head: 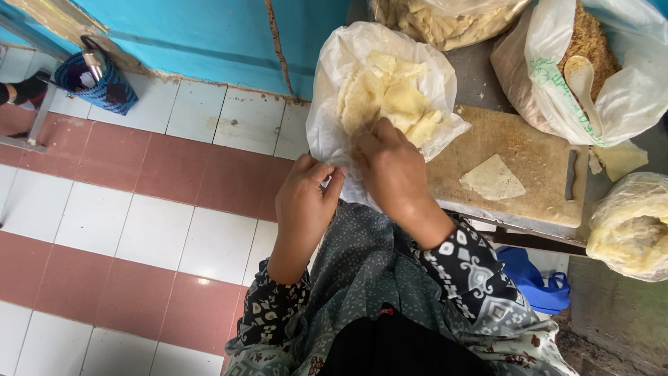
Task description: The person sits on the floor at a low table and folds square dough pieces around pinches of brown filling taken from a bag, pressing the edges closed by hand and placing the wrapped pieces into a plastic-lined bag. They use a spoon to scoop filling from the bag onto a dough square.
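A thin white plastic bag [332, 104] lies open at the left end of the work surface, holding several pale yellow triangular dough sheets [390, 97]. My left hand [306, 198] pinches the bag's near edge between thumb and fingers. My right hand [393, 163] reaches into the bag's mouth, fingertips on the lowest sheets; whether it grips one is hidden. One triangular sheet [492, 179] lies flat on the worn wooden board [529, 139] to the right of my hands.
A bag of brown crumbs [591, 42] with a wooden spoon [583, 83] stands behind the board. More filled plastic bags sit at the back [445, 21] and at the right [633, 226]. A blue bag [532, 278] lies under the table. Tiled floor and a woven blue bag [97, 83] are on the left.
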A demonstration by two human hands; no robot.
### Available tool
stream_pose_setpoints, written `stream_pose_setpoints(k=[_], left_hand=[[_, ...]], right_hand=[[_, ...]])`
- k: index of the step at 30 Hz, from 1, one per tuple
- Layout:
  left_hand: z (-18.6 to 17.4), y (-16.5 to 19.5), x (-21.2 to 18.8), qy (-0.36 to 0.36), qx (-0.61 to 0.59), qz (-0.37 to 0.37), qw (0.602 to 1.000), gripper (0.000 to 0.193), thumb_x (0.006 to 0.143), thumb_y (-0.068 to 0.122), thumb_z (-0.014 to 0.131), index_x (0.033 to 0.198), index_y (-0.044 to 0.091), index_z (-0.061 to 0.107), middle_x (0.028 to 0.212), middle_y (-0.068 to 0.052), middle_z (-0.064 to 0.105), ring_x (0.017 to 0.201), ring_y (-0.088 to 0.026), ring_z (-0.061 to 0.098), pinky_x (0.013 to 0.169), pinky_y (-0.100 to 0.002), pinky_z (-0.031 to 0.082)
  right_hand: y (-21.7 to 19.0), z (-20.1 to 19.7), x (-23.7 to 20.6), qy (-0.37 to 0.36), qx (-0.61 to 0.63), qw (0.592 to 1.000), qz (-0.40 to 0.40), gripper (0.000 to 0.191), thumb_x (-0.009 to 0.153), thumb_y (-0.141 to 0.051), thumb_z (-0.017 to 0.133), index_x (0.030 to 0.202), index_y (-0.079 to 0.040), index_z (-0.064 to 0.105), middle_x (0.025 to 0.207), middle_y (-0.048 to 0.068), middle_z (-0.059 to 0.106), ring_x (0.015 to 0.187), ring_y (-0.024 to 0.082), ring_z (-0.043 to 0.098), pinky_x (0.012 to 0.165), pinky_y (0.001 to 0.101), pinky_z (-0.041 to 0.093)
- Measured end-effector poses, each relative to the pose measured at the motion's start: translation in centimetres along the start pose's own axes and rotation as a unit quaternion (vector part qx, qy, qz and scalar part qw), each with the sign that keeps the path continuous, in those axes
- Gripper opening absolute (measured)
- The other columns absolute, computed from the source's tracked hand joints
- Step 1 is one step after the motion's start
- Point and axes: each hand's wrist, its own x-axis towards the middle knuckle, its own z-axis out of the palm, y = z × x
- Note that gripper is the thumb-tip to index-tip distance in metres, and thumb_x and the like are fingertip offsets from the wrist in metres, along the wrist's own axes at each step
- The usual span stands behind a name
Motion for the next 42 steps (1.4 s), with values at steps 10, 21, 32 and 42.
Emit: stream_pose_setpoints(k=[10,21,32,42], left_hand=[[3.0,5.6,-0.2,-0.082,-0.248,0.162,0.952,0.037,0.095,0.025,0.077,0.123,0.001,0.068,0.106,-0.007,0.071,0.09,-0.014,0.071,0.074,-0.028,0.06],[12.3,9.8,-7.5,-0.221,-0.382,0.122,0.889,0.017,0.101,0.006,0.067,0.115,-0.003,0.069,0.102,-0.004,0.071,0.088,-0.006,0.071,0.074,-0.021,0.059],[12.6,10.0,-7.9,-0.334,-0.367,0.006,0.868,0.015,0.098,0.013,0.072,0.103,0.0,0.072,0.081,0.0,0.071,0.07,-0.002,0.059,0.061,-0.021,0.048],[12.6,12.6,-2.8,-0.102,-0.017,0.221,0.97,0.025,0.095,0.026,0.071,0.079,0.007,0.066,0.08,-0.009,0.067,0.072,-0.028,0.069,0.064,-0.042,0.053]], right_hand=[[4.7,-6.5,-5.3,0.056,0.596,0.781,0.181,0.044,0.091,0.015,0.068,0.129,0.0,0.051,0.107,0.011,0.07,0.096,0.015,0.07,0.084,0.0273,0.058],[10.0,-10.5,-18.6,0.086,0.496,0.79,0.351,0.025,0.094,-0.001,0.07,0.117,0.004,0.066,0.086,0.006,0.072,0.068,0.011,0.068,0.06,0.0236,0.054],[10.8,-9.1,-19.6,0.151,0.407,0.823,0.368,0.009,0.097,-0.004,0.073,0.101,0.003,0.07,0.081,0.002,0.069,0.068,0.003,0.059,0.058,0.0199,0.046],[10.1,-9.8,-15.3,0.173,0.007,0.939,0.297,0.013,0.091,-0.012,0.076,0.091,0.0,0.069,0.087,0.011,0.065,0.07,0.026,0.066,0.063,0.0372,0.05]])
